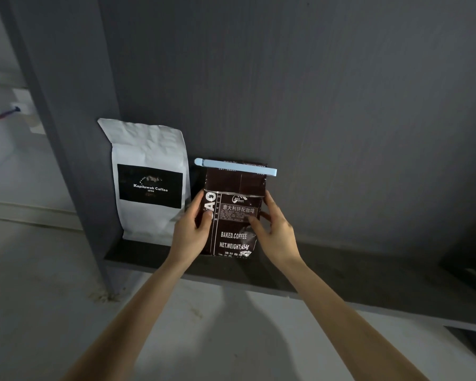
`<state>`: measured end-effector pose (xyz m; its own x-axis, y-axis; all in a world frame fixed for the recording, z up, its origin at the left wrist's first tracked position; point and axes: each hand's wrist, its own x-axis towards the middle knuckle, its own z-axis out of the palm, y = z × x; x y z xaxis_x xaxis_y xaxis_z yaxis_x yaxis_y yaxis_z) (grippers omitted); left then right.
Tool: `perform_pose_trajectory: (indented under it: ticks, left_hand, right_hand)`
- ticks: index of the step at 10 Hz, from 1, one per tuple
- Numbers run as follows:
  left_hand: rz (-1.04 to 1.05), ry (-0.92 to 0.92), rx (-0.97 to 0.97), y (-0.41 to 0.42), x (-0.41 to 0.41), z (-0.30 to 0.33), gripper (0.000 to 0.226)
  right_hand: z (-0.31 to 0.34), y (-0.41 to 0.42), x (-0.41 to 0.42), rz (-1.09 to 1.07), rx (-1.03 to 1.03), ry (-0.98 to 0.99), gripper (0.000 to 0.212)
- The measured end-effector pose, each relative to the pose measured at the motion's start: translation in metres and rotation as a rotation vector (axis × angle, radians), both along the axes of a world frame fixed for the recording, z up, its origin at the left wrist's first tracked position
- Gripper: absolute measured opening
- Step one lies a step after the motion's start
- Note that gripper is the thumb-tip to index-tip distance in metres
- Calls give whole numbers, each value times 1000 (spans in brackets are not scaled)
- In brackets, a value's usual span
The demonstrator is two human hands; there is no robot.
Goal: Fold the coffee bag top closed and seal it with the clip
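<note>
Coffee bag [235, 215], dark brown with white print, stands upright on the low grey shelf [341, 273], its top folded over and pinched under a pale blue clip [235, 166] lying across it; the left hand [194, 229] grips its left edge, thumb on the front; the right hand [275, 229] clasps the right edge likewise; a white coffee bag [149, 182] stands just beside, to the left.

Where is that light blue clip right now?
The light blue clip is clamped across the folded top of the brown coffee bag, just right of the white coffee bag on the shelf.
</note>
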<state>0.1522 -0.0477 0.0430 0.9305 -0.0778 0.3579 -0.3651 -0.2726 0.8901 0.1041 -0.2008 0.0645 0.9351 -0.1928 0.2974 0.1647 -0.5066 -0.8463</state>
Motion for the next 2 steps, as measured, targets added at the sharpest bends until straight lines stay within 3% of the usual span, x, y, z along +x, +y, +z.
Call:
perform_pose_trajectory:
  ticks: [2]
  left_hand:
    - [-28,3,153,6,-14,12,49]
  right_hand:
    - [16,-2,-16,-6,-14,-7,60]
